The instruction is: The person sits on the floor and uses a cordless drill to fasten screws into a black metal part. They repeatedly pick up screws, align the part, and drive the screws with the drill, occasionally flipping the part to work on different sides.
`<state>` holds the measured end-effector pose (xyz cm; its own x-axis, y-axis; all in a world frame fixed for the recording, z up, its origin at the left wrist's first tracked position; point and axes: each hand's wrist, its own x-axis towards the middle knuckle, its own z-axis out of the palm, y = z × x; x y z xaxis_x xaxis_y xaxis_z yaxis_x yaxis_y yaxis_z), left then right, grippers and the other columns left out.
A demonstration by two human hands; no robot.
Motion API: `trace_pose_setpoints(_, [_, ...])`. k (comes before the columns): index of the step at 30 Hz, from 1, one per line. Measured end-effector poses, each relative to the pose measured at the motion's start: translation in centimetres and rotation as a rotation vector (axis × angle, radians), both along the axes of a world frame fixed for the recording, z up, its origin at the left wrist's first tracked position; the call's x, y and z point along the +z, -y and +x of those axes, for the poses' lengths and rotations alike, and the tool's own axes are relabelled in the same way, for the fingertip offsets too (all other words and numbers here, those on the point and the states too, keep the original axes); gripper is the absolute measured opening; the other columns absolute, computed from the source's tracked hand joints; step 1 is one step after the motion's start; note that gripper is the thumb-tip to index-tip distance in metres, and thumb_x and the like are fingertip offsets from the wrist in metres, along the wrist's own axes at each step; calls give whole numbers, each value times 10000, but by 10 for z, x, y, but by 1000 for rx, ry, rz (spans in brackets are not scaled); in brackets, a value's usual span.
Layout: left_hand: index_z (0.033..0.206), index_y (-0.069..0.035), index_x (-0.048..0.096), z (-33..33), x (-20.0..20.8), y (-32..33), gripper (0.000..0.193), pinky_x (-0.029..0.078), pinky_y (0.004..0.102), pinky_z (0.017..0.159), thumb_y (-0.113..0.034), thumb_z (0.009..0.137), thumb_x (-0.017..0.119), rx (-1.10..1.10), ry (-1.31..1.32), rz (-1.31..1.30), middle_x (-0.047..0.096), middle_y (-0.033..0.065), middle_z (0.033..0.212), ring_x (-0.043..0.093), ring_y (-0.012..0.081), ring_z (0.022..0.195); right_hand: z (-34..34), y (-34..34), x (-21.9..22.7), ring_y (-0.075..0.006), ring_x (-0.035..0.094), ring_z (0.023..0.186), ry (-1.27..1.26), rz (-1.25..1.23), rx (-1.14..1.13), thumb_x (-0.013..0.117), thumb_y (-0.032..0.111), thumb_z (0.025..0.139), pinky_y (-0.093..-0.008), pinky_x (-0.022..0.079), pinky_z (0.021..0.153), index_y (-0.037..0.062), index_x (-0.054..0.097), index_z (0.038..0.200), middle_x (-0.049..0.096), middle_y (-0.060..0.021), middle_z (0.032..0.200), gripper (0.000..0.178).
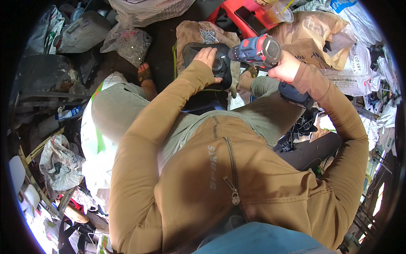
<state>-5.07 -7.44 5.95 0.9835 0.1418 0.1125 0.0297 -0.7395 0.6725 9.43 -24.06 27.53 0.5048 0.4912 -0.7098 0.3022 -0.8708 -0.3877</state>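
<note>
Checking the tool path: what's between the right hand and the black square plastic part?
In the head view: body and front end of the cordless drill, held in the right hand. Whether it touches the black square plastic part is unclear.

Cluttered work area, dark floor (163, 45). White printed sack (154, 12) at top edge, brown paper sack (311, 31) upper right, crumpled plastic bag (61, 161) amid scrap at left. Strong light at lower-left rim, thinner bright gaps lower right.
</note>
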Motion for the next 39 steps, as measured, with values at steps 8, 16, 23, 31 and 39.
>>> trace_pose_setpoints(8, [1336,-14,345,1,-5,-1,1029,325,420,1071,-356,512,857,-3,47,-67,395,216,1330,382,373,1249,16,-13,-14,-222,572,524,107,88,334,634,104,664,-360,464,508,-13,623,829,594,-111,610,202])
trace_pose_setpoints(16, [1342,-9,339,1,-3,-3,1037,326,417,1072,-359,512,854,-14,-4,-102,394,225,1338,376,378,1258,35,-21,-21,-363,632,742,247,217,843,656,108,649,-411,513,697,23,644,881,650,-183,760,247])
trace_pose_setpoints(23, [1345,-9,341,1,-3,-4,1036,331,409,1071,-365,514,845,-13,2,-126,396,217,1341,380,374,1258,41,-24,-26,-350,625,848,183,202,814,658,110,672,-398,506,767,33,615,1006,648,-189,891,345])
trace_pose_setpoints(31, [1340,-8,352,1,-5,-4,1034,341,407,1065,-366,501,839,-13,12,-140,400,216,1340,392,376,1248,45,-25,-41,-347,625,838,184,222,930,636,140,708,-409,506,763,44,614,983,651,-173,877,292])
trace_pose_setpoints(39, [1324,-4,356,3,-13,-2,1028,341,419,1060,-359,492,845,4,58,-124,416,218,1314,400,382,1235,35,-30,-32,-372,624,751,284,115,975,633,170,680,-426,512,709,63,650,865,649,-174,772,215])
